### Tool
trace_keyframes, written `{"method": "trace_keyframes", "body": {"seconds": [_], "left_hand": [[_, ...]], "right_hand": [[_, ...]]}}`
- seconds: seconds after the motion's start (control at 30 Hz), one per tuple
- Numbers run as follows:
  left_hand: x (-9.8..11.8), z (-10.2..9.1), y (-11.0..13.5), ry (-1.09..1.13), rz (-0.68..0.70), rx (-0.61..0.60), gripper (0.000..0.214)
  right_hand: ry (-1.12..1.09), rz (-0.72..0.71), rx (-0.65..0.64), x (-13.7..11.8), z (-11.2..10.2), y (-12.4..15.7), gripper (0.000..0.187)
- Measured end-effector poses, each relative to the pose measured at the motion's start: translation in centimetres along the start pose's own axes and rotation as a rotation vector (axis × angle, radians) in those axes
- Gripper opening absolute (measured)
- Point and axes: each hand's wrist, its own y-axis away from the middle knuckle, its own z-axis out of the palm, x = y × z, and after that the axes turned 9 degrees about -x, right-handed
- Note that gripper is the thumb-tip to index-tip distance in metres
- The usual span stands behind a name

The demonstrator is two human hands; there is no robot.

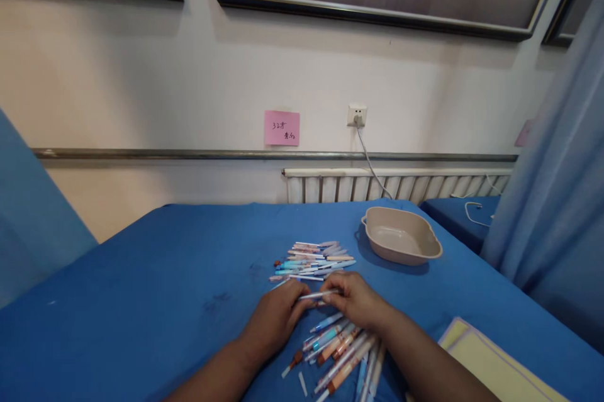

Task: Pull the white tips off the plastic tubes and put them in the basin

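Note:
My left hand point(278, 311) and my right hand point(356, 298) are closed on opposite ends of one slim pale pen point(312, 295), held level between them above the blue cloth point(165, 301). Just beyond my fingers lies a flat group of slim pens point(314, 260), white, pink and turquoise. Nearer to me, partly under my right forearm, is a heap of thicker pens point(344, 345) with orange, blue and clear barrels. A small brown-and-white piece point(295, 361) and a white cap-like piece point(302, 383) rest left of that heap. My fingers hide the pen's ends.
A beige plastic basin point(401, 235) stands at the back right. Yellow sheets or a folder point(495, 364) lie at the front right. Behind the table are a radiator point(401, 185) and a plugged-in cord point(370, 160). A blue curtain point(552, 213) hangs on the right.

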Motion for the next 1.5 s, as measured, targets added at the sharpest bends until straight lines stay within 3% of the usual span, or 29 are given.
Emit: {"method": "trace_keyframes", "body": {"seconds": [0.17, 0.53, 0.83, 1.03, 1.33, 1.5], "left_hand": [[-0.6, -0.3, -0.4, -0.058, -0.158, -0.032, 0.038], [-2.1, -1.1, -0.7, -0.081, -0.275, 0.029, 0.032], [-2.6, -0.3, -1.2, -0.048, -0.077, 0.168, 0.026], [-1.6, 0.1, -1.0, -0.099, 0.083, 0.055, 0.022], [-2.9, -0.5, -1.0, -0.171, -0.056, 0.157, 0.019], [-3.4, -0.1, -1.0, -0.174, -0.095, 0.168, 0.018]], "right_hand": [[0.086, -0.016, 0.017, 0.1, -0.2, 0.1, 0.009], [0.207, 0.138, 0.068, 2.2, -1.1, 0.2, 0.01], [0.155, 0.051, 0.033, 1.4, -0.2, 0.0, 0.012], [0.168, 0.044, 0.014, 1.0, 0.2, -0.2, 0.014], [0.162, 0.169, 0.128, 2.9, -0.7, -0.1, 0.019], [0.16, 0.17, 0.116, 3.3, -0.6, -0.1, 0.023]]}}
